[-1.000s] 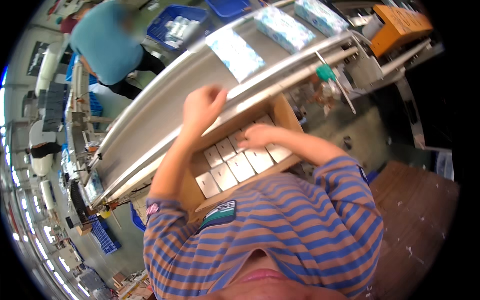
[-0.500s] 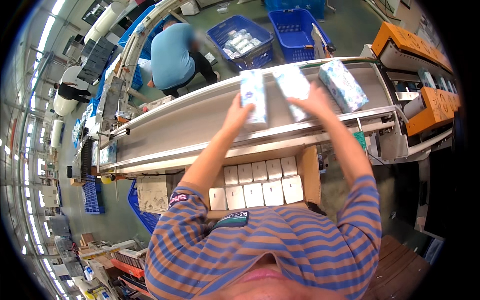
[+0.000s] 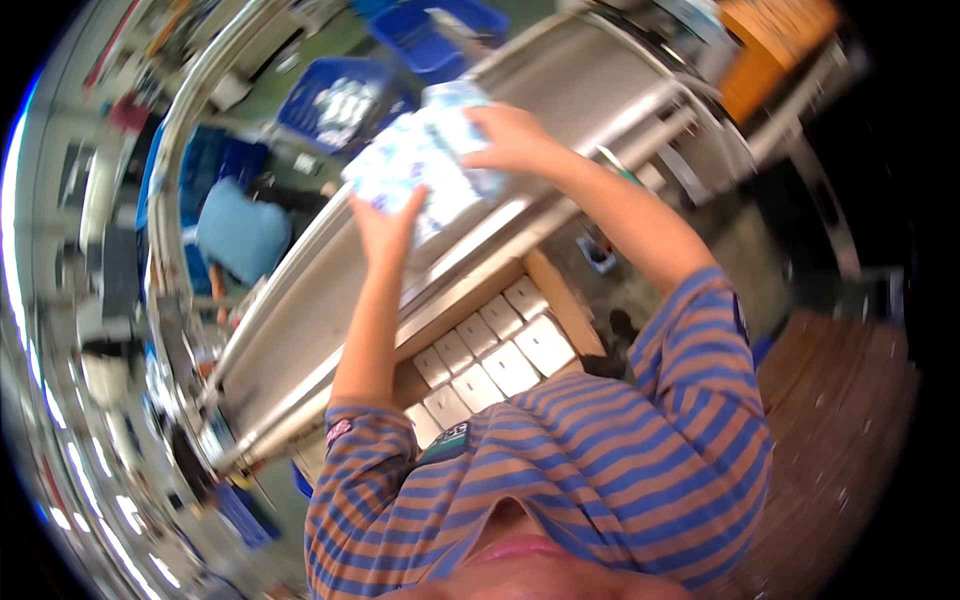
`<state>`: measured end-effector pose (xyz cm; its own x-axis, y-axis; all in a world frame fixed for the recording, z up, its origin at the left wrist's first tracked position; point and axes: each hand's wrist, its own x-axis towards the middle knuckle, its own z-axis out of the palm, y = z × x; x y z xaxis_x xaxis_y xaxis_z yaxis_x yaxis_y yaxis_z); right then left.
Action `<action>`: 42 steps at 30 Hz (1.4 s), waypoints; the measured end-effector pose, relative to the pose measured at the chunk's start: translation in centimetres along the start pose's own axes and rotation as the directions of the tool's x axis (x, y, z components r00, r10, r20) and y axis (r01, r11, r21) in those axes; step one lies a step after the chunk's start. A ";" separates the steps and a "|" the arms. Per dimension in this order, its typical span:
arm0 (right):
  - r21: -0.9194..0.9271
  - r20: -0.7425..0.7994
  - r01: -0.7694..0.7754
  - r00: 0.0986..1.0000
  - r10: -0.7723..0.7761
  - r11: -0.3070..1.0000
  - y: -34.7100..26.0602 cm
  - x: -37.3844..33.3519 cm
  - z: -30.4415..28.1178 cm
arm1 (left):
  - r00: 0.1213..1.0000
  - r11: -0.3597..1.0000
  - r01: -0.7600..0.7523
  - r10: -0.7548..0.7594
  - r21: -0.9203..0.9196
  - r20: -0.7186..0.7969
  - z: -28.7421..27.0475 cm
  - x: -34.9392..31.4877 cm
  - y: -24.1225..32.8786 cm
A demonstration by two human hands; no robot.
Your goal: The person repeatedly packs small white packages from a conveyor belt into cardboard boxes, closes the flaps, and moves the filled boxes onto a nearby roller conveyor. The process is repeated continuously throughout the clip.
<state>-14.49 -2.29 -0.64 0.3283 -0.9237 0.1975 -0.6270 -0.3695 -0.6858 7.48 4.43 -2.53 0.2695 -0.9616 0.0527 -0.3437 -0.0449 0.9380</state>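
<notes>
Above the conveyor belt, a row of blue-and-white wrapped tissue packs (image 3: 425, 165) is squeezed between my two hands. The packs lie side by side; motion blur hides exactly where one ends and another begins. My left hand (image 3: 388, 220) presses on the near left end, thumb apart from the fingers. At the other end, my right hand (image 3: 508, 140) grips the rightmost pack from the right. Below the belt, close to my body, stands an open cardboard box (image 3: 562, 300) holding several white-ended packs (image 3: 508, 368) in two rows.
The grey conveyor (image 3: 300, 330) runs from lower left to upper right, with a metal rail along its near side. Beyond it are a blue crate of packs (image 3: 305, 100), another blue crate (image 3: 450, 45) and a crouching person (image 3: 243, 232). An orange machine (image 3: 780, 50) stands far right.
The packs that lay apart on the belt are now together between my hands. Both hands have moved left in the view and closer together. The whole view has turned and blurred.
</notes>
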 end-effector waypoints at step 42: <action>-0.224 -0.299 -0.137 0.952 0.065 0.965 3.3 3.0 -7.4 | 0.964 0.977 0.210 -0.215 -0.045 -0.157 -12.5 -5.6 -4.0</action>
<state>-20.80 -7.08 2.84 0.0603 -0.9337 0.3528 -0.8083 -0.2531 -0.5316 18.60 13.40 -2.29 0.4751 -0.8746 -0.0968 -0.2387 -0.2340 0.9425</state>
